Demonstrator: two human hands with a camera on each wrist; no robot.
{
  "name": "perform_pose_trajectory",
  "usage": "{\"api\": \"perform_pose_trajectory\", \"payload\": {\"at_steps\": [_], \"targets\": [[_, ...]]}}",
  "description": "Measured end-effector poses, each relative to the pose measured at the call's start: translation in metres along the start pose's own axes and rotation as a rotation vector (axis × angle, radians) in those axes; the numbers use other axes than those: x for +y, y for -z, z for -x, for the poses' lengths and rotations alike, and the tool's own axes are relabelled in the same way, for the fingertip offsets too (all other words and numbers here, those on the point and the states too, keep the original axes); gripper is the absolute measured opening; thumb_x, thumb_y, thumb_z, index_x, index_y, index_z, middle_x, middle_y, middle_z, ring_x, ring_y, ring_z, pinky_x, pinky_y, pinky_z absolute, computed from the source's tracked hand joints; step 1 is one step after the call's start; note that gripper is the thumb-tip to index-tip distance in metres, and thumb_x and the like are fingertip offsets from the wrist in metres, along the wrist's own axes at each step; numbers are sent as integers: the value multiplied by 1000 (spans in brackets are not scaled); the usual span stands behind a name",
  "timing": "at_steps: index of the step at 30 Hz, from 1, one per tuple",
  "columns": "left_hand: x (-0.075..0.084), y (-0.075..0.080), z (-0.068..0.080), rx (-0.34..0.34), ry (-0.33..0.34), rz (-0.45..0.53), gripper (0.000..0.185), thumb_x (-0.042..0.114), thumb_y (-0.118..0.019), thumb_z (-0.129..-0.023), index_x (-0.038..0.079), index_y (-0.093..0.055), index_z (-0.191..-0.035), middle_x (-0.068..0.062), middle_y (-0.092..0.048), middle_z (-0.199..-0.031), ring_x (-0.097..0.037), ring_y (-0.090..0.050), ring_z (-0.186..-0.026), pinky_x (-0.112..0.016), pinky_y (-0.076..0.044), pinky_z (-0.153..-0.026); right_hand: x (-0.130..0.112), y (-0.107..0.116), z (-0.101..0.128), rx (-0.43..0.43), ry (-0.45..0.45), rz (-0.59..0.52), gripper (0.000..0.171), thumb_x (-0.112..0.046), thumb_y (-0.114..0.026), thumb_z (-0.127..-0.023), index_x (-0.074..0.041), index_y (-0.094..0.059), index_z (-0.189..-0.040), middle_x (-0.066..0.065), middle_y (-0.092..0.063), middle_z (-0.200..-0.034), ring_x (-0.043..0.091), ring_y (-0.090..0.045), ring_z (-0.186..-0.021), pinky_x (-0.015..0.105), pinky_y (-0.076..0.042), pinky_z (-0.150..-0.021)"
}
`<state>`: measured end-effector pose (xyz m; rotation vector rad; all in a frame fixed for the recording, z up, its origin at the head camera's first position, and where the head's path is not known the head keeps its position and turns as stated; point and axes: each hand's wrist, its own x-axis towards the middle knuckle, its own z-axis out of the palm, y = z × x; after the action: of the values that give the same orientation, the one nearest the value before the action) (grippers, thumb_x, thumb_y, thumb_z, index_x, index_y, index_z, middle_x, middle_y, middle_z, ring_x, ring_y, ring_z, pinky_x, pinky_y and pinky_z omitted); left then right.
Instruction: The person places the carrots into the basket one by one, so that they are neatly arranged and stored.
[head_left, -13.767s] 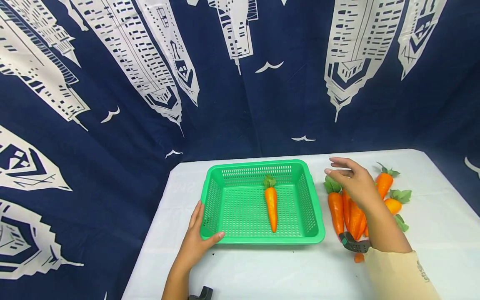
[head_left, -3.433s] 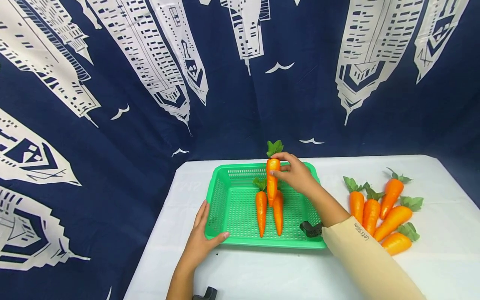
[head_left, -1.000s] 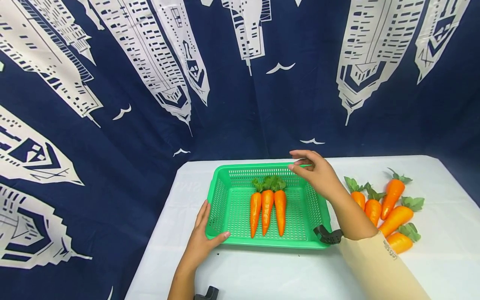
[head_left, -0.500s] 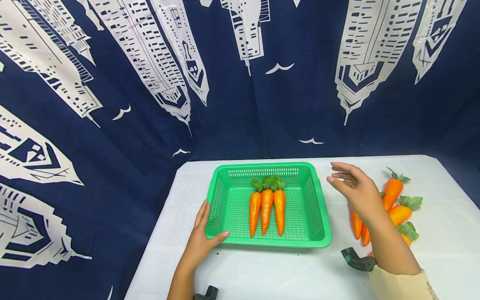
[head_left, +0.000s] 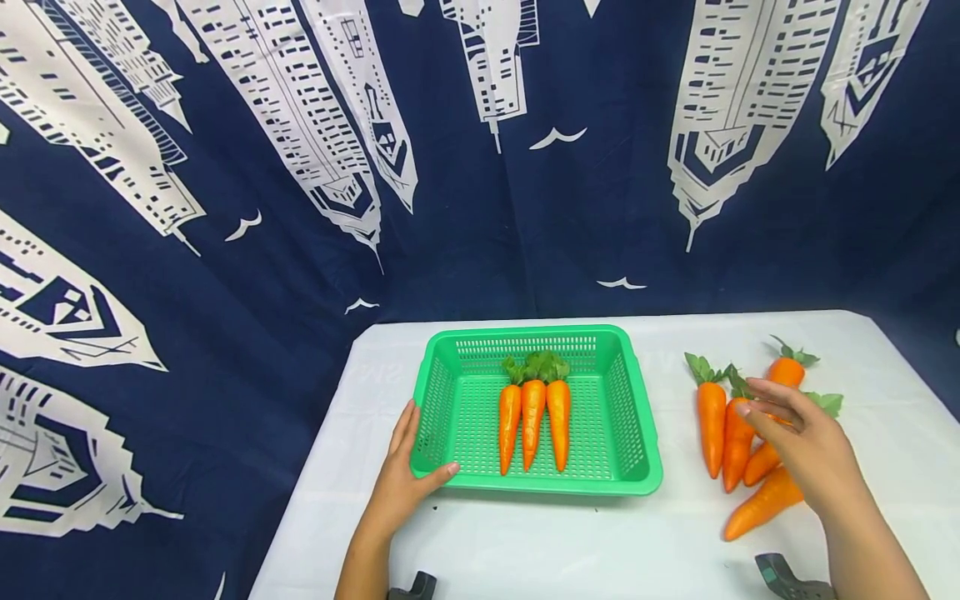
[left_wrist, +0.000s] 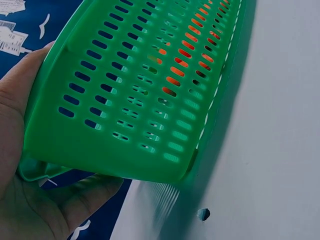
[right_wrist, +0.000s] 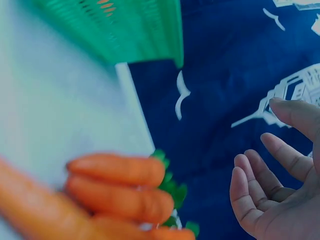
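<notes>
My left hand (head_left: 402, 487) rests at the near left corner of a green plastic basket (head_left: 637, 400), fingers straight along its side and thumb at the front rim. The left wrist view shows that hand (left_wrist: 45, 200) beside the slotted basket wall (left_wrist: 95, 135). Three carrots with leafy tops, one the middle carrot (head_left: 533, 421), lie side by side in the basket. My right hand (head_left: 813, 446), fingers loosely bent and holding nothing, hovers over several more carrots (head_left: 711, 429), partly hiding them. In the right wrist view, the hand (right_wrist: 280, 185) is apart from the blurred carrots (right_wrist: 120, 200).
A white table (head_left: 525, 550) carries everything, with bare surface in front of the basket and between it and the loose carrots. Behind hangs a dark blue cloth (head_left: 450, 250) printed with white buildings and birds.
Carrots in the basket went from one to three; 3.4 seconds ago the right hand held one over it. Since then, that hand has released it and moved right, over the loose carrots. Left hand stays.
</notes>
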<state>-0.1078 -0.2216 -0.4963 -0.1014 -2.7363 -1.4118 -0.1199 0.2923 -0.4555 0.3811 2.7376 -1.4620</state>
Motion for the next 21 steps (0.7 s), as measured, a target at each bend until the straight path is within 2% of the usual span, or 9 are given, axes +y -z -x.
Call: {"api": "perform_pose_trajectory", "payload": {"at_steps": [1, 2, 3, 4, 6, 8, 15, 21], "targets": [[0, 0, 0, 0, 2, 0, 111, 49, -84, -79, 24, -17, -164, 17, -5, -170, -32, -15, -157, -69, -23, -118, 6, 1, 1, 3, -12, 12, 71, -61, -58, -95, -29, -40, -156, 15, -54, -140, 6, -53, -107, 46, -47, -92], [0, 0, 0, -1, 5, 1, 111, 50, -84, -79, 24, -17, -164, 19, -5, -169, -31, -15, -158, -68, -23, -119, 11, 2, 2, 9, -21, 24, 72, -60, -58, -96, -25, -40, -156, 16, -54, -141, 6, -53, -106, 45, -49, -91], [0, 0, 0, 0, 3, 1, 111, 49, -84, -79, 24, -17, -164, 18, -5, -170, -32, -15, -157, -69, -23, -118, 14, 2, 3, 10, -42, 27, 74, -60, -58, -96, -23, -38, -157, 21, -50, -146, 14, -56, -111, 51, -50, -93], [0, 0, 0, 2, 3, 4, 111, 49, -84, -79, 24, -17, -164, 17, -6, -170, -32, -15, -158, -69, -23, -118, 18, 3, 4, 12, -60, 33, 76, -59, -58, -96, -20, -36, -158, 23, -49, -147, 16, -57, -112, 52, -51, -93], [0, 0, 0, 4, 1, 3, 111, 49, -84, -79, 23, -18, -164, 16, -6, -170, -33, -15, -157, -69, -23, -118, 25, 5, 6, 13, -100, 34, 80, -58, -57, -97, -15, -31, -160, 28, -43, -153, 38, -53, -126, 58, -51, -95], [-1, 0, 0, 7, -4, 3, 110, 48, -84, -79, 22, -18, -164, 13, -6, -171, -34, -15, -157, -70, -23, -118, 29, 6, 8, 11, -138, 27, 83, -57, -56, -98, -11, -27, -161, 31, -38, -155, 55, -40, -133, 72, -42, -97], [-1, -1, -1, 12, -5, 1, 109, 46, -84, -80, 23, -18, -164, 15, -6, -170, -35, -15, -157, -71, -23, -117, 48, 9, 14, 3, -256, 48, 92, -58, -57, -97, -6, -18, -162, 34, -25, -160, 60, -33, -136, 72, -40, -99], [-1, -1, -1, 13, -1, -11, 109, 48, -84, -80, 24, -18, -164, 15, -6, -170, -35, -17, -157, -71, -24, -117, 67, 9, 21, 32, -320, 109, 89, -54, -58, -98, 2, -23, -158, 40, -26, -152, 57, -35, -131, 69, -43, -95]]}}
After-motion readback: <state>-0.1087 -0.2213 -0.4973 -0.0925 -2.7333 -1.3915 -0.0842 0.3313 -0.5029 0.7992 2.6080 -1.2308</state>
